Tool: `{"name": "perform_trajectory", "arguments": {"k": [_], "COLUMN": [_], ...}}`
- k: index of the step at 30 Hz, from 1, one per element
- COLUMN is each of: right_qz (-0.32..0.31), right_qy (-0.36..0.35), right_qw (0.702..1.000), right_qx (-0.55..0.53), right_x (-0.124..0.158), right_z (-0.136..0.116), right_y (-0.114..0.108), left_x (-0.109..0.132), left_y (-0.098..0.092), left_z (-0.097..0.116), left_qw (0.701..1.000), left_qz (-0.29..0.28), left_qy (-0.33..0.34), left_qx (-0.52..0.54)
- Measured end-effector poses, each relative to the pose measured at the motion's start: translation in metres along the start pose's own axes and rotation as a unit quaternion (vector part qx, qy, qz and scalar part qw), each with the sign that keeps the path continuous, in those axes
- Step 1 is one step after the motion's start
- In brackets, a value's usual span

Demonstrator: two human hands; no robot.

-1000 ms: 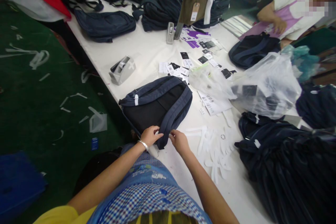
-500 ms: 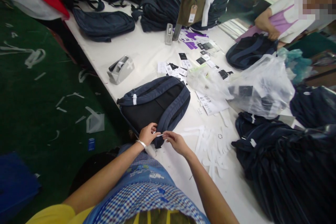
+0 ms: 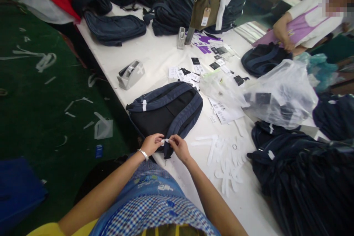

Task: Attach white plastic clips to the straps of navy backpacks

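A dark navy backpack lies on the table with its shoulder straps facing up. One strap carries a white strip wrapped around it. At the near end of the other strap, my left hand and my right hand almost meet. Between them is a small white strip, pinched by the fingers of both hands. It lies over the strap's lower end, and the fingers partly hide it.
Loose white strips are spread right of the backpack. Beyond it are a tape dispenser, scattered tags and a clear plastic bag. A pile of backpacks fills the right side. Two other people stand across the table.
My right hand has turned inward and its fingers have closed on the strip's end. The white strip now shows between both hands at the strap. The whole view has shifted slightly.
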State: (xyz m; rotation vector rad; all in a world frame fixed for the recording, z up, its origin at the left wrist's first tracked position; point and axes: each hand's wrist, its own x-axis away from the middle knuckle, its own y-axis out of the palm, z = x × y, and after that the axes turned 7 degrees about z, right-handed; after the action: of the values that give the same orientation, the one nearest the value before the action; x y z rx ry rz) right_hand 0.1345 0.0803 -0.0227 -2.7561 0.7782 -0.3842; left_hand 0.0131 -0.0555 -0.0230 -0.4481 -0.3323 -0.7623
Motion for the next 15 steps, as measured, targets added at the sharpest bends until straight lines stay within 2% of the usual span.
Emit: {"name": "perform_trajectory", "arguments": {"k": [3, 9, 15], "right_qz": [-0.001, 0.020, 0.028], "right_qy": [0.003, 0.009, 0.040], "right_qw": [1.000, 0.998, 0.995], "right_qx": [-0.002, 0.060, 0.085], "right_x": [0.001, 0.001, -0.003], "right_z": [0.001, 0.002, 0.005], "right_y": [0.004, 0.010, 0.012], "left_x": [0.003, 0.006, 0.008], "left_y": [-0.002, 0.000, -0.001], "left_z": [-0.002, 0.001, -0.001], "left_qw": [0.999, 0.986, 0.983], "left_qz": [0.035, 0.053, 0.055], "left_qy": [-0.020, -0.091, -0.078], "left_qx": [-0.004, 0.132, 0.154]}}
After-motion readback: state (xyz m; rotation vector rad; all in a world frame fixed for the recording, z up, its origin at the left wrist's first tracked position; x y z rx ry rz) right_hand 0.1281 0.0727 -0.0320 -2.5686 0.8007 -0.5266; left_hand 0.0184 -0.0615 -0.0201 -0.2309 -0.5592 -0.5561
